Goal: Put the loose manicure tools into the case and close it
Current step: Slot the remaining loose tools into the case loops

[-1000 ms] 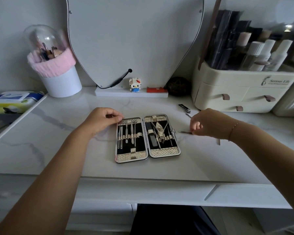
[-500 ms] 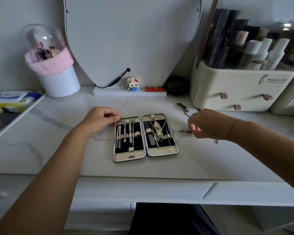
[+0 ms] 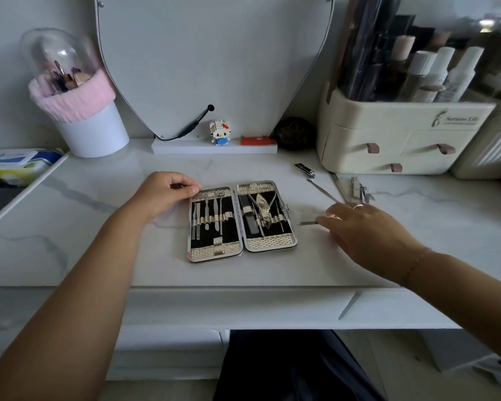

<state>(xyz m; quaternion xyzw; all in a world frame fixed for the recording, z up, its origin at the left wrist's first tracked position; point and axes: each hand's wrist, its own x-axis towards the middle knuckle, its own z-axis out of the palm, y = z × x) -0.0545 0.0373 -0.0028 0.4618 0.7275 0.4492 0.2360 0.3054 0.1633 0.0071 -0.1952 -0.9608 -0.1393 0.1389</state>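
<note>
The manicure case [image 3: 242, 250] lies open on the white marble desk, with several metal tools strapped in both halves. My left hand [image 3: 162, 195] holds the case's far-left corner with curled fingers. My right hand [image 3: 365, 230] hovers to the right of the case with its fingers stretched out. Its fingertips reach a small flat tool [image 3: 307, 223] that lies on the desk. Further back lie a thin metal rod [image 3: 322, 193], a nail clipper [image 3: 304, 170] and another clipper [image 3: 359, 190].
A cream drawer organizer [image 3: 399, 140] with bottles stands at the back right. At the back left is a white brush holder [image 3: 90, 131] with a pink cuff. A mirror base with a small figurine [image 3: 219, 133] sits behind the case. A wipes pack [image 3: 14, 166] lies on the left shelf.
My right hand has uncurled from a loose fist and stretched its fingers toward the small flat tool. My left hand has stayed at the case's corner.
</note>
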